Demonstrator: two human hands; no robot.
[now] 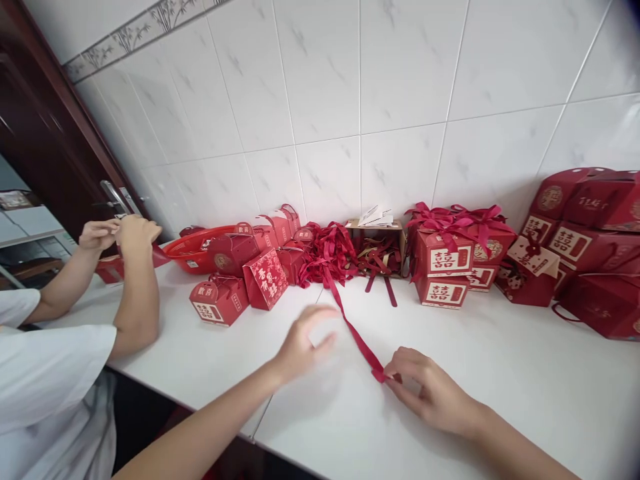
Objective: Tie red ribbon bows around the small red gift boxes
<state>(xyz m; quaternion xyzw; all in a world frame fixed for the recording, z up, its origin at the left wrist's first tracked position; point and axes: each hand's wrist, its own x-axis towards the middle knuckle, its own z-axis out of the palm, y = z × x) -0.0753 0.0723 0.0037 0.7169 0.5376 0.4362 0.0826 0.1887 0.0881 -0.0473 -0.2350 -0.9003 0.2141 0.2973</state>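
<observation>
My right hand (430, 390) pinches the near end of a red ribbon (357, 339) over the white table (340, 427). That ribbon stretches back to a tangled pile of red ribbons (330, 250) near the wall. Slightly blurred, my left hand (306, 343) is raised to the left of the ribbon, thumb and fingers apart and nothing between them. Behind it stand small red boxes, among them a handled box (220, 300) and a tilted box with white lettering (267, 279).
An open carton (401, 247) holds dark red strips. Stacked red boxes (444, 259) topped with ribbons and larger red boxes (605, 233) stand at right. A red basket (187, 263) is at left, near another person's hands (120, 233).
</observation>
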